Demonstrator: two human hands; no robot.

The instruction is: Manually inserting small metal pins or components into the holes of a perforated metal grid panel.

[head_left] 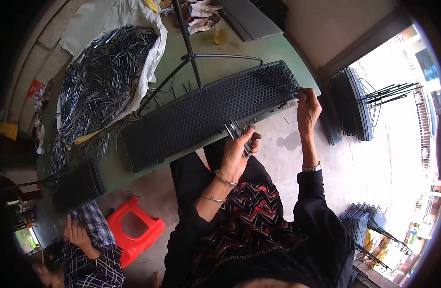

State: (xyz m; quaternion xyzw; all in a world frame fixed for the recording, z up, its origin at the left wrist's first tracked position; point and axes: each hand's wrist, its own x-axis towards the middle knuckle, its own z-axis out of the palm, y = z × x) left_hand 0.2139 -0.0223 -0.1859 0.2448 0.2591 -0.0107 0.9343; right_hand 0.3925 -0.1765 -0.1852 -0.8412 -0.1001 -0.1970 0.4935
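A long black perforated panel (196, 113) with a honeycomb of holes lies slantwise along the near edge of the table. Dark strips bristle from the holes at its right end. My left hand (237, 151) is closed round a bundle of thin dark strips (235, 128), just below the panel's near edge. At the panel's right end my right hand (308, 109) has its fingers pinched together by the bristling corner; whatever is between the fingertips is too small to make out.
A white sack (155, 53) spilling many dark strips (107, 72) lies open on the green table (273, 47). Thin black rods stand behind the panel. A glass of yellowish liquid (221, 34) and gloves (201, 21) sit farther back. A red stool (158, 228) and a seated person (91, 245) are at lower left.
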